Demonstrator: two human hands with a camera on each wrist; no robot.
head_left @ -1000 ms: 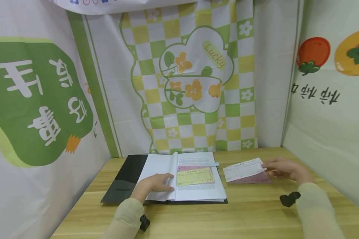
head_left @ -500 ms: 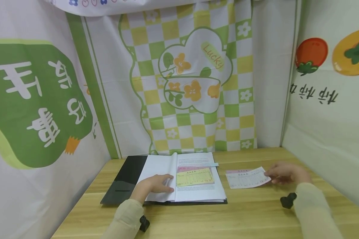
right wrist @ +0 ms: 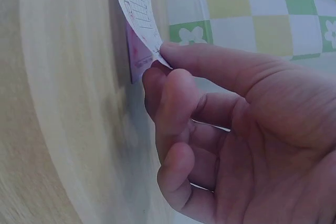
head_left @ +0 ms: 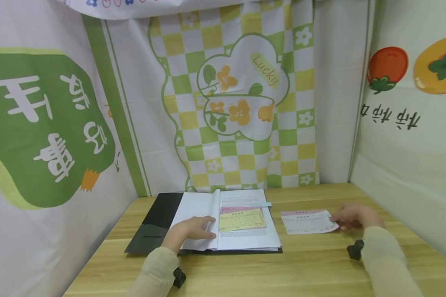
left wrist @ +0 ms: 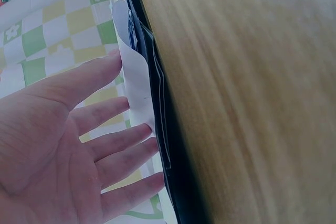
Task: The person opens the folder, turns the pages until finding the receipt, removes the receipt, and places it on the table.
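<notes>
A checkered cloth (head_left: 241, 161) forms the rear panel. In front of it lies the worktop (head_left: 245, 276), with a wood-grain surface. A black folder (head_left: 160, 218) is spread out on the worktop, left of centre. Its left page (head_left: 198, 204) appears blank; its right page (head_left: 245, 242) carries printed text. A fold of paper rises between the two.

Hands:
- Left hand (head_left: 192, 229): at the left page, fingers extended and spread, fingertips against the paper, grasping nothing.
- Right hand (head_left: 353, 215): to the right of the folder, grasping the white slip (head_left: 308, 222) by its right-hand corner between thumb and fingers.

The white slip is over the worktop, apart from the folder. Its held corner curves upward, clear of the lower pink slip (head_left: 295, 213), which lies beneath it and shows along the far edge.

On the right page, a yellow slip (head_left: 241, 220) overlaps an upper pink slip (head_left: 230, 209). A pale blue tab (head_left: 268, 204) projects past the page's right edge, near the yellow slip's far corner.
</notes>
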